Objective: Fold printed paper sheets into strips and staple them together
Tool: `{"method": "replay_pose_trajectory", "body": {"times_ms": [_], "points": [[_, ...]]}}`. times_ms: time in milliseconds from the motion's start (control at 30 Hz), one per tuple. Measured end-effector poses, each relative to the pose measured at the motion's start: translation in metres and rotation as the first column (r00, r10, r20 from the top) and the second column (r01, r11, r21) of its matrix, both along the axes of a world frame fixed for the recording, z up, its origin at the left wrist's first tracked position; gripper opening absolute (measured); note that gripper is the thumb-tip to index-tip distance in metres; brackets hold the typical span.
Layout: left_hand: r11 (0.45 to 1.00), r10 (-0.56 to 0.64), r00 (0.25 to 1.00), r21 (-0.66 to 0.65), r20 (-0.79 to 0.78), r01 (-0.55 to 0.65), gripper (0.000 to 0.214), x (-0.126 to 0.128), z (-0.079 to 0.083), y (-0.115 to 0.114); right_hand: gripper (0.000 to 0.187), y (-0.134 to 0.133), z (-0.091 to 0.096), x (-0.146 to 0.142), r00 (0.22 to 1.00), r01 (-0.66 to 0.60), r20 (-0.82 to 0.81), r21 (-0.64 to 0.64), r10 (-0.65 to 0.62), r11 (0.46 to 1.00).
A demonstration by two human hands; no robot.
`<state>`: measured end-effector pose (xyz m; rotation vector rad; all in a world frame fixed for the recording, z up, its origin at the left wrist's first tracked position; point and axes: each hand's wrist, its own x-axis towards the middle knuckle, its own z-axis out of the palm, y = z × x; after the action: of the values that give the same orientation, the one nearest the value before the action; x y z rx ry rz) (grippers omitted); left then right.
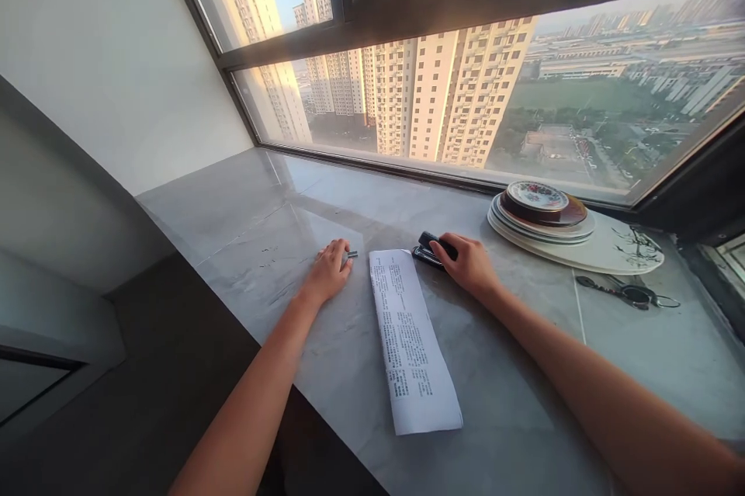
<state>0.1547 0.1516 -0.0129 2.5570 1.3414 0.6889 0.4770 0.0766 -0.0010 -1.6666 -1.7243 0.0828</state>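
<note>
Head view: my right hand is clasping the black stapler on the sill, beside the paper; my left hand is touching a small metal piece, grip unclear. Loose paper, I judge, is risking sliding off if my arm brushes it.

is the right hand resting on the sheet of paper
No, the right hand holds the black stapler on the sill, just right of the paper.
</note>
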Motion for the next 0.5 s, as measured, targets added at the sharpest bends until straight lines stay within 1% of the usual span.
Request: {"method": "replay_pose_trajectory", "body": {"times_ms": [67,133,267,333,400,500], "points": [[1.000,-0.023,0.999,0.008,-0.025,0.023,0.031,0.001,0.002,-0.001,0.049,0.000,0.002,0.001,0.999,-0.019,-0.029,-0.018,0.018,1.000],[1.000,-0.019,0.999,0.016,-0.044,0.020,0.030,0.001,0.003,-0.001,0.051,0.000,0.004,0.002,0.997,-0.041,-0.068,-0.014,0.040,0.999],[0.995,0.093,0.995,0.046,-0.041,-0.091,0.013,0.000,0.004,-0.002,0.049,0.001,0.005,0.005,0.973,-0.107,-0.202,0.025,0.110,0.994],[0.989,0.143,0.989,0.048,-0.035,-0.141,0.008,-0.001,0.003,-0.002,0.047,0.002,0.004,0.006,0.954,-0.134,-0.266,0.029,0.136,0.991],[0.987,0.155,0.988,0.041,-0.028,-0.154,0.009,-0.002,0.003,-0.002,0.049,0.004,0.003,0.009,0.941,-0.132,-0.313,0.008,0.128,0.991],[0.990,0.135,0.991,0.036,-0.008,-0.135,0.013,-0.003,0.002,-0.001,0.063,0.009,-0.001,0.014,0.888,-0.057,-0.458,-0.048,0.029,0.997]]}}
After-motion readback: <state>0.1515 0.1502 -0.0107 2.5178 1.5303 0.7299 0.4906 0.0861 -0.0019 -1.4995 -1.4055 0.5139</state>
